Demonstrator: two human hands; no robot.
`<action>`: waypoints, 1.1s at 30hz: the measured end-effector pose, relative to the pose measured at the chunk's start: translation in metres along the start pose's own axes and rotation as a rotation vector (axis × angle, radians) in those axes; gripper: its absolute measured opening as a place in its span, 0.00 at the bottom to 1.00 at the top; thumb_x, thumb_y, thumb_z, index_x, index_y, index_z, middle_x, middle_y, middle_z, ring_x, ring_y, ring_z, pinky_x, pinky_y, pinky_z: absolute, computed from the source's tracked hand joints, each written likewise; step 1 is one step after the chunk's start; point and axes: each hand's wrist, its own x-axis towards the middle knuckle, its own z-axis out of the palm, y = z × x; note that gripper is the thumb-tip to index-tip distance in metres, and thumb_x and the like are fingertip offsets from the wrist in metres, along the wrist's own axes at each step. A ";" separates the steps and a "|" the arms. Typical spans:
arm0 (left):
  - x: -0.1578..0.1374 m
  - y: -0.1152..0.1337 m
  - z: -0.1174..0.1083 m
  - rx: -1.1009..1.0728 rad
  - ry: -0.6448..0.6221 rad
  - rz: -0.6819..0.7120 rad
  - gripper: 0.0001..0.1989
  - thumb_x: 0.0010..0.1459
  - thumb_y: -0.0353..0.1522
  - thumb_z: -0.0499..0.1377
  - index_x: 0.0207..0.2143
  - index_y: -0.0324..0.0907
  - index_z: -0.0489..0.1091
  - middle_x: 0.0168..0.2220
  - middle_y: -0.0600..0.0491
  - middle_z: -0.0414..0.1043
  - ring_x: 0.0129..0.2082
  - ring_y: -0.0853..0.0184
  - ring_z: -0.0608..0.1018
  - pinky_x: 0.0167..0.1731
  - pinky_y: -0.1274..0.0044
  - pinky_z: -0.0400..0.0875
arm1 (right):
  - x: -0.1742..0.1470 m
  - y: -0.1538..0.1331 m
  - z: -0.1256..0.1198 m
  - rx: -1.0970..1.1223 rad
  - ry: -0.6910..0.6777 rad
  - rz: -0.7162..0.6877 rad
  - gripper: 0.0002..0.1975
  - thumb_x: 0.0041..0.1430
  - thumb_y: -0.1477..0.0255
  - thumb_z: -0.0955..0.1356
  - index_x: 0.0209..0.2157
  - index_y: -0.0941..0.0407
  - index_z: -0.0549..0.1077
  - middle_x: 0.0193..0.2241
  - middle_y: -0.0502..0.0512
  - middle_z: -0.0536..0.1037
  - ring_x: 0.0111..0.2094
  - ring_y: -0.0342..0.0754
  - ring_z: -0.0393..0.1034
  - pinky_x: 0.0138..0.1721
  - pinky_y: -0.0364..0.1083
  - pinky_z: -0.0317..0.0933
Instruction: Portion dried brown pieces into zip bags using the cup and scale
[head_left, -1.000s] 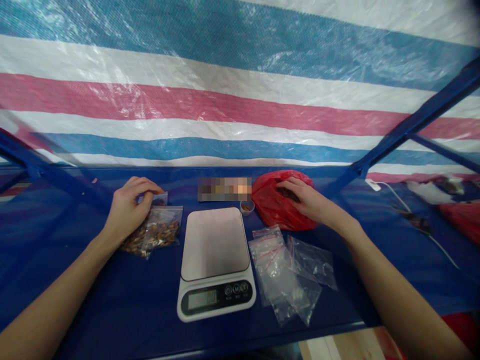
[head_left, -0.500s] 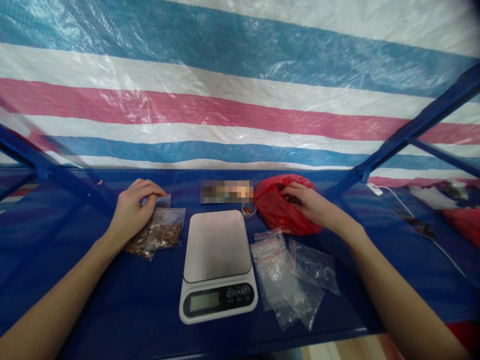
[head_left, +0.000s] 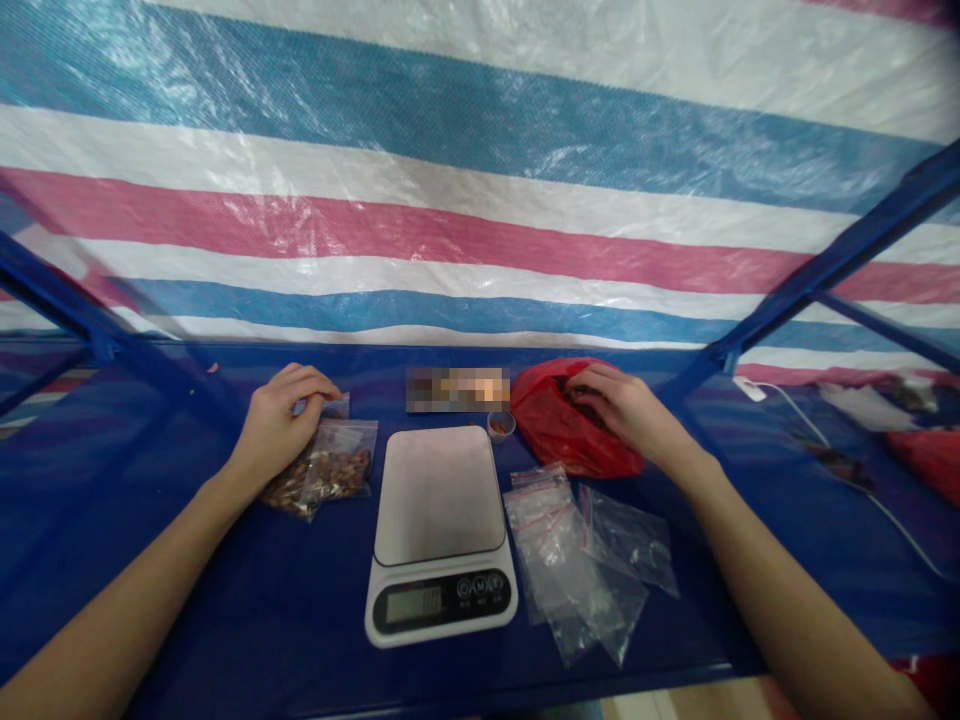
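My left hand [head_left: 283,418] is closed in a pinch at the top of a clear zip-lock bag [head_left: 339,405]. Partly under it lie filled zip-lock bags [head_left: 341,465] of small brown dried pieces. On the right, my right hand [head_left: 619,408] reaches into the mouth of a red plastic bag [head_left: 551,430], its fingers curled on brown dried pieces [head_left: 581,395]; the fingertips are partly hidden. Between my hands stands a white kitchen scale [head_left: 442,500] with a bare platform, its display seeming to read zero.
Several flat clear zip-lock bags [head_left: 577,570] lie right of the scale. Behind it are a small clear cup [head_left: 501,427] with brown bits and a blurred-out flat item [head_left: 457,390]. Blue frame bars [head_left: 780,280] slant at both sides; a white cable [head_left: 806,415] runs at the right.
My view has shifted slightly, so everything sits a little differently in the picture. The right hand's fingers have moved slightly inside the red bag; the left hand keeps its place at the zip-lock bag.
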 end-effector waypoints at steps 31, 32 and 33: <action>0.001 0.002 -0.001 -0.036 0.008 -0.021 0.15 0.61 0.29 0.52 0.27 0.44 0.77 0.30 0.51 0.80 0.35 0.63 0.79 0.44 0.69 0.72 | 0.002 -0.011 -0.017 0.218 0.259 0.057 0.04 0.64 0.69 0.73 0.39 0.53 0.81 0.40 0.57 0.85 0.42 0.55 0.81 0.48 0.54 0.74; 0.001 0.002 -0.001 -0.037 0.008 -0.016 0.15 0.60 0.29 0.52 0.27 0.44 0.77 0.31 0.51 0.80 0.35 0.63 0.79 0.44 0.69 0.72 | 0.003 -0.016 -0.017 0.246 0.266 0.061 0.04 0.64 0.69 0.73 0.39 0.53 0.81 0.39 0.57 0.85 0.42 0.55 0.81 0.48 0.54 0.74; 0.002 0.003 -0.001 -0.039 0.009 -0.012 0.15 0.60 0.29 0.52 0.27 0.44 0.77 0.31 0.51 0.80 0.35 0.63 0.79 0.44 0.69 0.72 | 0.005 -0.022 -0.016 0.273 0.262 0.060 0.04 0.64 0.69 0.73 0.39 0.53 0.81 0.39 0.57 0.85 0.42 0.55 0.81 0.47 0.53 0.74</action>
